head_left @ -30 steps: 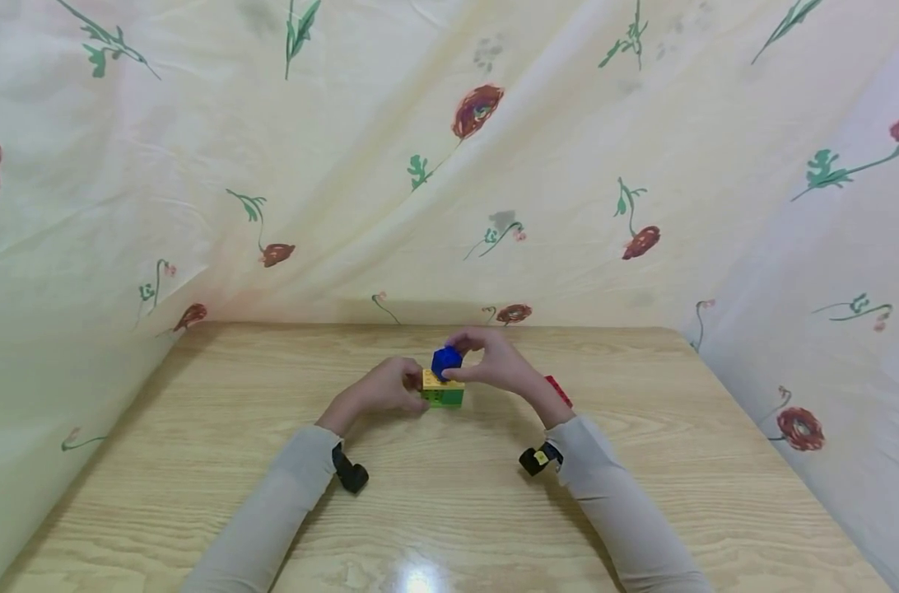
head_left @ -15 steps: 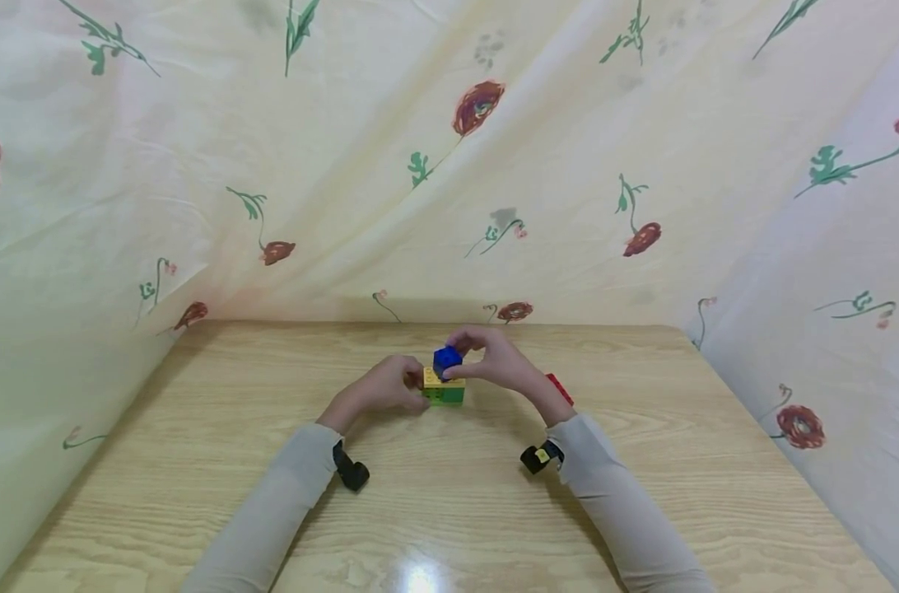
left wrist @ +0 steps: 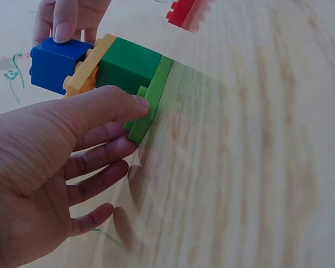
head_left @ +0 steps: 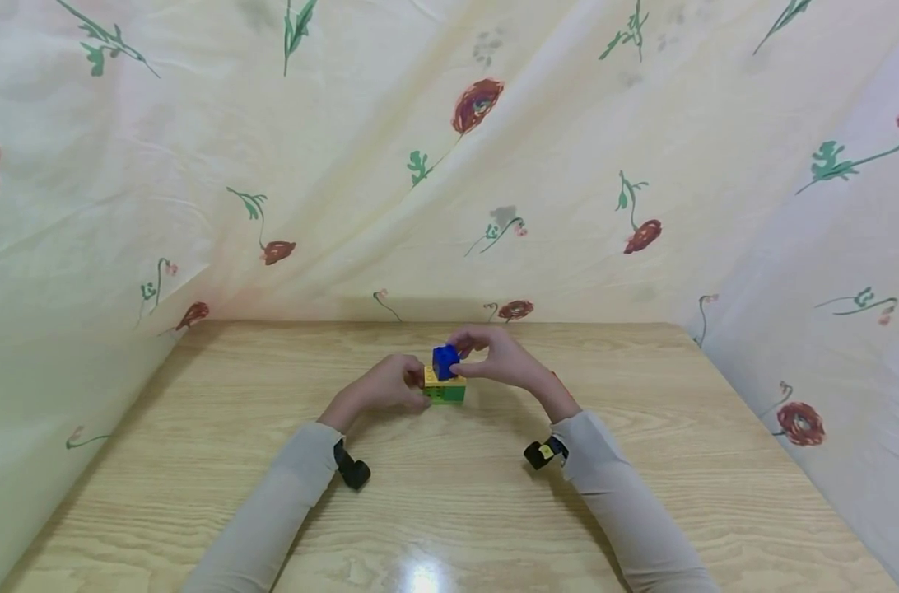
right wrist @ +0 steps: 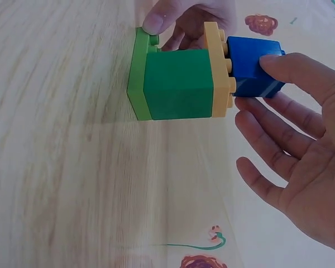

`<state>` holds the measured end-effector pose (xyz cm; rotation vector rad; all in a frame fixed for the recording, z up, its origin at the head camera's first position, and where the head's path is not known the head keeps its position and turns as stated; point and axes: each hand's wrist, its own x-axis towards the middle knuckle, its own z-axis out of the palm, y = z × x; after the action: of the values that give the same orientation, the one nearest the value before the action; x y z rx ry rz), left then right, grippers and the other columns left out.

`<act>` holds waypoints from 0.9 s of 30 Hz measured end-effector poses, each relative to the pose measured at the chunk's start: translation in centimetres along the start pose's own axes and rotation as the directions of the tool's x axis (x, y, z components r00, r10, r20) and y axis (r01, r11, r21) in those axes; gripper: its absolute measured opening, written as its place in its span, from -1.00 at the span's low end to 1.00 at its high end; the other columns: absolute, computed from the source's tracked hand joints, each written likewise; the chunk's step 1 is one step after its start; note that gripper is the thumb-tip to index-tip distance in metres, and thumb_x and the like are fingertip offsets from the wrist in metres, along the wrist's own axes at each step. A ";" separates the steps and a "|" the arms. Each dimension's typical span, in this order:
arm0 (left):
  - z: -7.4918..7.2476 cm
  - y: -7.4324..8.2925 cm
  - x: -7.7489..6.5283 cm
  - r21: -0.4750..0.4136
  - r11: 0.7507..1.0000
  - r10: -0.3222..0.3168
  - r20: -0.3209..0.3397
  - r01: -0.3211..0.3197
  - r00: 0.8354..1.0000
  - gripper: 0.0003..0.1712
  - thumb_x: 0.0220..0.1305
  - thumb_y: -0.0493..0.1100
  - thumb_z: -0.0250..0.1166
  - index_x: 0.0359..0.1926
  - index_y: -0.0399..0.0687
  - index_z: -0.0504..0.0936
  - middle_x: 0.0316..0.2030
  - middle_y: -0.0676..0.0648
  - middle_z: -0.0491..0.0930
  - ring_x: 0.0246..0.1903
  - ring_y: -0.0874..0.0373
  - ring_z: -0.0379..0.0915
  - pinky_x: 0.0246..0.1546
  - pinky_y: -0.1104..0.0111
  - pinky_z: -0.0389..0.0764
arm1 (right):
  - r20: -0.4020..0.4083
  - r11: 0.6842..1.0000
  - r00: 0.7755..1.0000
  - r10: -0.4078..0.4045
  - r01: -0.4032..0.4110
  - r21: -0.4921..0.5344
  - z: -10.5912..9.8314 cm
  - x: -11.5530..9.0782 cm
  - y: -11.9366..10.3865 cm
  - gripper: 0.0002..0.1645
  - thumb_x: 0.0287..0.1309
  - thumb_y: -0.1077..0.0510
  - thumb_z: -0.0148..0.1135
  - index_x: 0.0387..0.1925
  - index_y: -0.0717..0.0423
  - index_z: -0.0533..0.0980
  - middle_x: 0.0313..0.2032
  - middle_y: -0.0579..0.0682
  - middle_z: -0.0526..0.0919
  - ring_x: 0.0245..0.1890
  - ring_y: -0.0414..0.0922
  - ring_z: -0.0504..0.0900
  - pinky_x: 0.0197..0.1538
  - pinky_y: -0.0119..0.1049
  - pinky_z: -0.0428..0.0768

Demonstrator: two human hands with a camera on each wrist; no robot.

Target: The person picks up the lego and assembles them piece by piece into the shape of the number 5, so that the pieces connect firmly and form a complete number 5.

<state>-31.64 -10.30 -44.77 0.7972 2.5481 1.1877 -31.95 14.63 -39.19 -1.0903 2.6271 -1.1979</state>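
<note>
A small stack of toy building bricks stands on the table: a light green plate (right wrist: pixel 138 84) at the bottom, a dark green brick (right wrist: pixel 178 84) on it and a yellow plate (right wrist: pixel 214 72) across the top. My left hand (head_left: pixel 388 384) pinches the left end of the light green plate between thumb and fingers. Over the studs of the yellow plate sits a blue brick (head_left: pixel 444 362), which my right hand (head_left: pixel 500 360) pinches between thumb and fingertips. In the right wrist view, a narrow line of studs shows between the blue brick and the yellow plate.
A red brick (left wrist: pixel 181 13) lies on the wooden table (head_left: pixel 449 511) to the right, mostly hidden behind the right forearm in the head view. A flowered cloth (head_left: pixel 346 165) hangs along the table's back and sides. Each wrist carries a small black camera (head_left: pixel 356 474).
The blue brick has turned in the right fingers and now stands straighter on the yellow plate. My right forearm has shifted slightly right, covering more of the red brick. The left hand stays put.
</note>
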 end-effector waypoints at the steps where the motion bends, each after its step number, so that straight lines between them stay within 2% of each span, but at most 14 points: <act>1: 0.0 0.0 0.0 0.001 1.000 0.000 -0.001 0.000 1.000 -0.69 0.08 -0.19 0.56 -0.14 -0.11 0.72 -0.20 0.00 0.70 -0.19 0.14 0.52 0.01 0.21 0.55 | -0.003 1.000 1.000 0.000 0.000 -0.001 0.0 0.0 0.0 -0.60 0.16 0.16 0.49 0.04 0.11 0.63 -0.09 0.05 0.74 -0.07 0.00 0.69 0.17 0.23 0.52; 10: -0.2 0.0 0.1 0.012 1.000 -0.013 -0.001 0.013 1.000 -0.67 0.09 -0.18 0.57 -0.11 -0.10 0.72 -0.19 0.00 0.71 -0.19 0.14 0.51 -0.01 0.23 0.55 | -0.066 1.000 0.998 -0.007 0.006 -0.016 0.5 0.2 -0.3 -0.59 0.14 0.13 0.51 0.02 0.14 0.64 -0.13 0.04 0.76 -0.10 -0.01 0.70 0.14 0.23 0.55; 27: -0.2 0.1 0.1 0.021 1.000 0.015 0.009 -0.015 1.000 -0.70 0.11 -0.18 0.56 -0.15 -0.17 0.71 -0.24 -0.03 0.69 -0.22 0.17 0.51 -0.05 0.27 0.56 | -0.153 1.000 0.988 0.016 -0.016 0.001 1.5 0.3 -0.3 -0.62 0.15 0.12 0.51 0.00 0.12 0.67 -0.15 0.04 0.77 -0.15 -0.05 0.68 0.10 0.18 0.58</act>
<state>-31.74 -10.32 -44.62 0.8255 2.5560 1.1605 -31.55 13.33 -39.96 -1.0143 2.7413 -1.3284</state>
